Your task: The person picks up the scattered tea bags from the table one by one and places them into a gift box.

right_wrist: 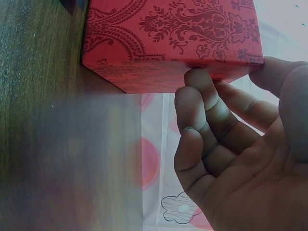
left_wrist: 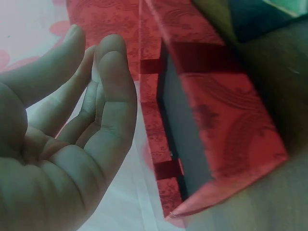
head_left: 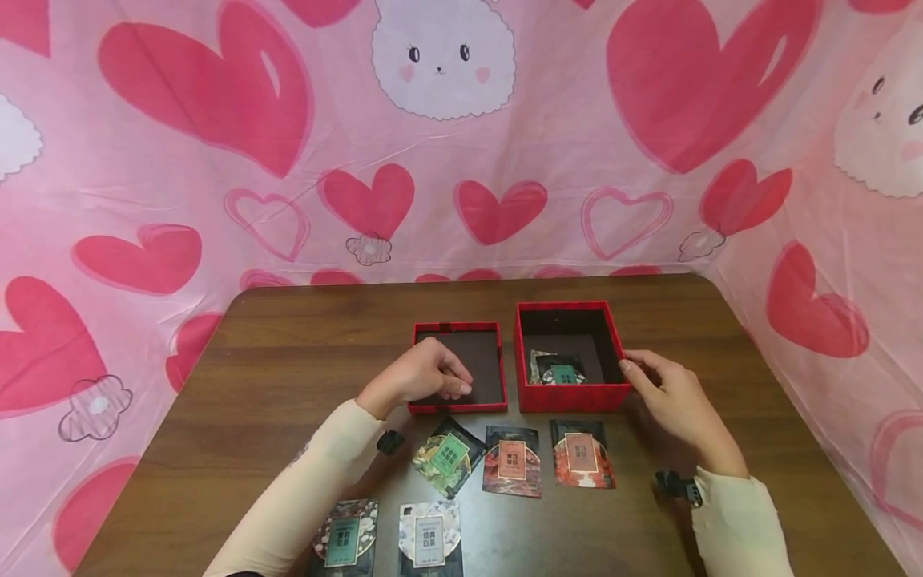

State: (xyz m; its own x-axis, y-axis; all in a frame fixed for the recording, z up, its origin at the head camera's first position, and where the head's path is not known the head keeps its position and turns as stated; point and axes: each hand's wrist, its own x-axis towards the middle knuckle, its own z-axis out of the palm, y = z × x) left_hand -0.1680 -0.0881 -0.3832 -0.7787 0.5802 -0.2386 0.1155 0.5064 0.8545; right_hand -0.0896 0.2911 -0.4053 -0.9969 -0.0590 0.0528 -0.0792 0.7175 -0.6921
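A deep red box (head_left: pixel 573 397) stands on the table with its dark inside facing up; sachets (head_left: pixel 562 373) lie within, near its front wall. My right hand (head_left: pixel 674 397) grips its right side, thumb at the rim and fingers against the patterned outer wall (right_wrist: pixel 192 33). To the left lies the shallow red lid (head_left: pixel 457 408), dark inside up. Over it hovers my left hand (head_left: pixel 425 373), fingers loosely bent, holding nothing. In front lie a green-label sachet (head_left: pixel 450 457), a red sachet (head_left: pixel 512 462) and an orange-red sachet (head_left: pixel 582 454).
Closer to me lie a floral sachet (head_left: pixel 344 538) with a teal label and a white floral sachet (head_left: pixel 430 538). The wooden table (head_left: pixel 303 336) ends at a pink heart-printed cloth (head_left: pixel 433 200) behind and at both sides.
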